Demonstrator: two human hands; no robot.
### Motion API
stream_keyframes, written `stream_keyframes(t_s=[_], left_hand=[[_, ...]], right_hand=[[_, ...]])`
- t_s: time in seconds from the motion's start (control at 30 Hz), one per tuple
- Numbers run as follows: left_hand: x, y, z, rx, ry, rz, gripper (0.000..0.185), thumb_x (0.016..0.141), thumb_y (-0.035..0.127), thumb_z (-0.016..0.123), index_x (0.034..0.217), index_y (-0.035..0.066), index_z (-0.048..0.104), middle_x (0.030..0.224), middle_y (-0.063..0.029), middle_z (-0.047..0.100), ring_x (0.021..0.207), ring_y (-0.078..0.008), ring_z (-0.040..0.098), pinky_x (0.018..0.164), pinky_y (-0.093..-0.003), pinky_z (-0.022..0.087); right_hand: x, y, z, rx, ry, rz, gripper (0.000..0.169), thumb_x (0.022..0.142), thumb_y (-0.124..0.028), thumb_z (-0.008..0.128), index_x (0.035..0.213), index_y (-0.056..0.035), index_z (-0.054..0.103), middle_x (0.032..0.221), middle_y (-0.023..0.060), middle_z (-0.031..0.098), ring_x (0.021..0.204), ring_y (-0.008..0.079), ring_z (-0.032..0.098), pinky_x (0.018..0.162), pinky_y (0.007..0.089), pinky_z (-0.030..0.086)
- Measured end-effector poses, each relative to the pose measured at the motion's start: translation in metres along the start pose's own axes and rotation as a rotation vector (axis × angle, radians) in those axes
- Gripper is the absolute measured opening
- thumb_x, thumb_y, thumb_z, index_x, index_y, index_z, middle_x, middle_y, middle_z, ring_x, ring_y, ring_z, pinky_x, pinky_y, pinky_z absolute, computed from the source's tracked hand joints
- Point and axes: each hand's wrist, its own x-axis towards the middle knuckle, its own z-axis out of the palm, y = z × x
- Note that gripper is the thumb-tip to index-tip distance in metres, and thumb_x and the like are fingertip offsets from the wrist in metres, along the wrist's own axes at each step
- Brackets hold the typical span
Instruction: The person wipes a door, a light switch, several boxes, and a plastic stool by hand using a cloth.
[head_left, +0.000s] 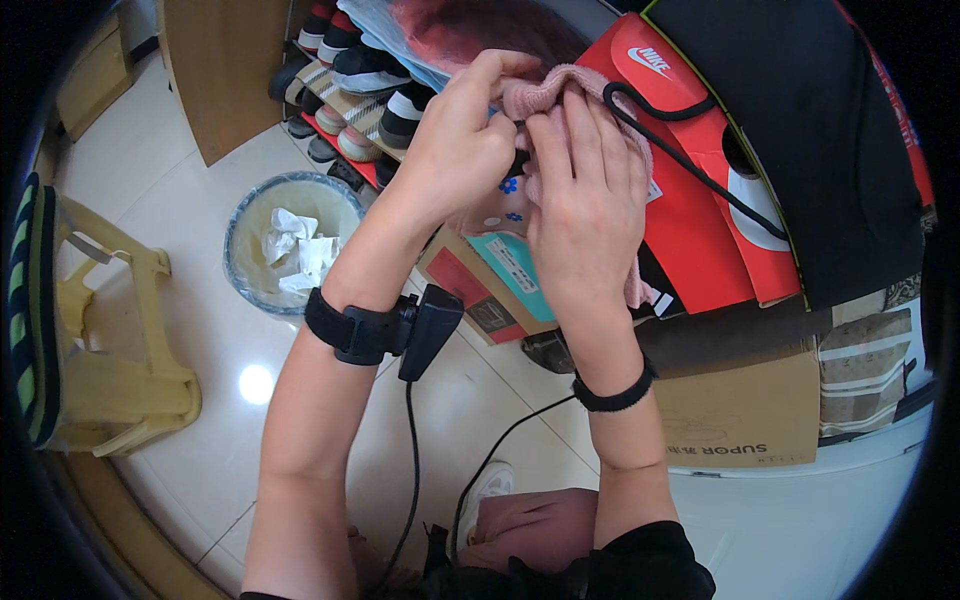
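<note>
A pink terry cloth lies bunched beside a red Nike shoebox, at the upper middle of the head view. My left hand pinches the cloth's left edge between bent fingers. Flat over the cloth, with fingers pointing away from me, rests my right hand; part of the cloth shows past its right side. Below and between the hands is a pinkish item with blue flower prints, partly hidden. A black cord loops over the shoebox from a black bag.
Left of my forearm stands a lined waste bin holding crumpled white paper. A shoe rack with several shoes is behind it. A yellow plastic stool stands at the far left. Cardboard boxes lie at right, and a teal-and-brown box below the hands.
</note>
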Motion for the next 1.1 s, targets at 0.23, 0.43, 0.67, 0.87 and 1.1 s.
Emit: stream_keyframes(t_s=[0.23,0.43,0.67,0.87,1.1], left_hand=[[-0.012,-0.014,-0.017,0.116,-0.114,0.092,0.062,0.085,-0.011,0.045,0.144,0.003,0.043,0.134,-0.0102,0.065,0.13,-0.0194,0.053,0.112,-0.0327,0.035],[-0.015,-0.015,-0.014,0.231,-0.079,0.169,0.06,0.085,-0.009,0.049,0.144,0.005,0.045,0.135,-0.0086,0.065,0.132,-0.0267,0.049,0.115,-0.0381,0.033],[-0.018,-0.02,-0.004,0.201,-0.01,0.177,0.058,0.086,-0.009,0.052,0.142,0.003,0.046,0.131,-0.0156,0.059,0.126,-0.029,0.054,0.109,-0.0386,0.041],[-0.019,-0.034,-0.004,0.25,0.12,0.353,0.047,0.083,-0.003,0.056,0.13,0.005,0.056,0.121,-0.0162,0.063,0.121,-0.0313,0.058,0.104,-0.0398,0.044],[-0.022,-0.034,-0.008,0.382,0.256,0.526,0.048,0.074,-0.004,0.059,0.122,0.003,0.057,0.119,-0.0189,0.058,0.118,-0.038,0.053,0.103,-0.0412,0.041]], right_hand=[[-0.057,0.02,-0.066,-0.076,-0.201,0.058,0.043,0.077,-0.003,0.067,0.119,-0.0076,0.069,0.133,0.0138,0.063,0.126,0.0339,0.058,0.107,0.0489,0.041],[-0.066,0.024,-0.066,-0.108,-0.156,0.087,0.049,0.076,0.0,0.064,0.124,-0.0052,0.067,0.137,0.0183,0.059,0.129,0.037,0.053,0.109,0.0511,0.038],[0.005,0.011,-0.021,0.024,-0.038,-0.053,0.047,0.074,-0.004,0.067,0.122,-0.0023,0.064,0.134,0.0172,0.058,0.125,0.0349,0.054,0.105,0.0492,0.04],[0.008,0.006,-0.011,0.184,-0.097,-0.007,0.051,0.077,0.003,0.065,0.127,-0.0083,0.062,0.142,0.0135,0.055,0.135,0.0353,0.048,0.111,0.0447,0.038],[-0.092,0.025,-0.055,-0.08,-0.257,-0.03,0.055,0.071,-0.001,0.069,0.125,-0.0113,0.068,0.133,0.0114,0.063,0.124,0.0328,0.057,0.104,0.0458,0.043]])
